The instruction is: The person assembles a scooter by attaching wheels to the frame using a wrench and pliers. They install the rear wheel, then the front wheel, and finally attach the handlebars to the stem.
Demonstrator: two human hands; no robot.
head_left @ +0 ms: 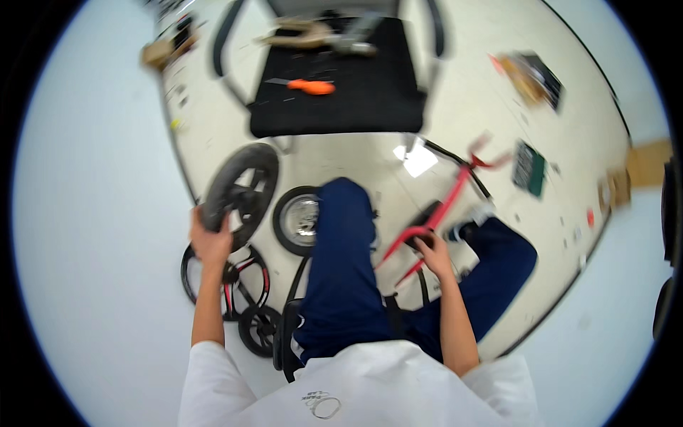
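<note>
My left hand (211,243) is closed around the lower rim of a small black wheel (226,178), held tilted above the floor. In my right hand (435,257) is the near end of a red child's bicycle frame (448,201), beside its forked prongs. A black bar crosses the frame's far end, where two more red prongs stick out, blurred. A wheel with a black tyre and silvery centre (279,231) lies left of my knee. Below my left hand lie a black spoked wheel with red marks (265,274) and a smaller black wheel (247,334).
Ahead stands a black chair (341,117) bearing an orange-handled tool (313,87) and other blurred tools. At right on the floor lie a green case (537,174) and a blurred package (523,78). Cardboard boxes (616,191) sit by the right wall; another box (156,53) is far left.
</note>
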